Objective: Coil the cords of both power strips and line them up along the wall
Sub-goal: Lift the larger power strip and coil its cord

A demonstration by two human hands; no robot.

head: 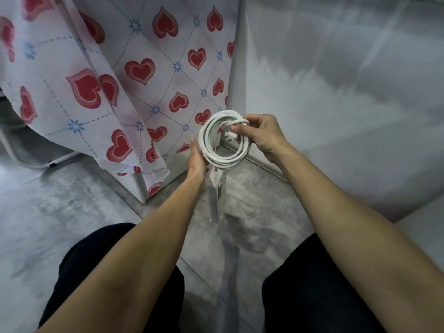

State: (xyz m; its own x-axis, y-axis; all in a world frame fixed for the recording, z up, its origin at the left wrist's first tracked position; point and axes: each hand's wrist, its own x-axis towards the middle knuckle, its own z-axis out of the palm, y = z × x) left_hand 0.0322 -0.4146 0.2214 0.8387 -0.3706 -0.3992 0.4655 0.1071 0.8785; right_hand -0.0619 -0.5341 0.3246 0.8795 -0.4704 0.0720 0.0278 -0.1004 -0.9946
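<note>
Knees frame the floor below. Hanging blurred under the hands, the power strip [216, 198] dangles from its cord [223, 138], wound into a ring. Left hand [197, 159] clamps the ring's edge to steady it; right hand [262, 135] pinches the end, probably tucking it. Wall [336, 80] stands beyond.

Both hands [197, 162] [262, 135] raised, fingers curled.

The round coil of smooth plastic cord [224, 140] is white, as is the long plastic power strip [215, 195] below it. The draped fabric cover [144, 75] is white too, printed with red hearts edged in pink, small blue flowers and dashed blue diamond lines. The concrete floor [72, 212] is mottled grey, the wall [336, 68] patchy grey-white. The cloth trousers [312, 296] are black.
</note>
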